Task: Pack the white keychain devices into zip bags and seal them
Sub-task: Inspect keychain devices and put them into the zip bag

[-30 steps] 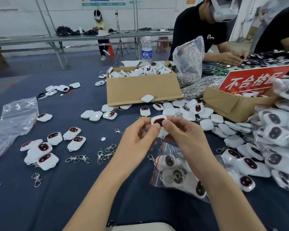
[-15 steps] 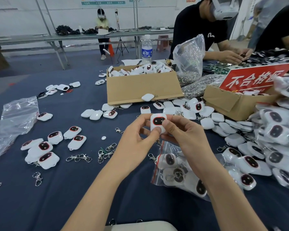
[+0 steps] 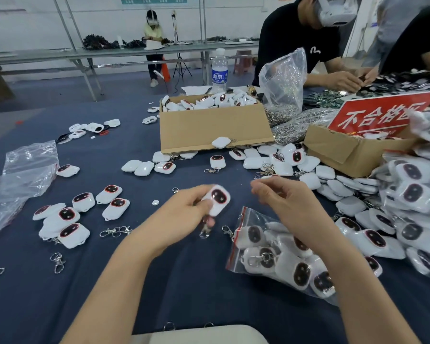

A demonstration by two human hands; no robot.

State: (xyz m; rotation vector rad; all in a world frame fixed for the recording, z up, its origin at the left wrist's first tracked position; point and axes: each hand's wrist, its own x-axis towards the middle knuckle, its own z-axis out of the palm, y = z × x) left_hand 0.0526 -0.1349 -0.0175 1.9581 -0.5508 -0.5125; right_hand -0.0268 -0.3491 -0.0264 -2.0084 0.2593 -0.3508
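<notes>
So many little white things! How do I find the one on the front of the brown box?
Look at the open cardboard box in the middle of the blue table. Low on its front wall, towards the right, rests one white keychain device, plain side out. Its neighbours lie inside the box or down on the cloth; only this one rests against the front.
</notes>
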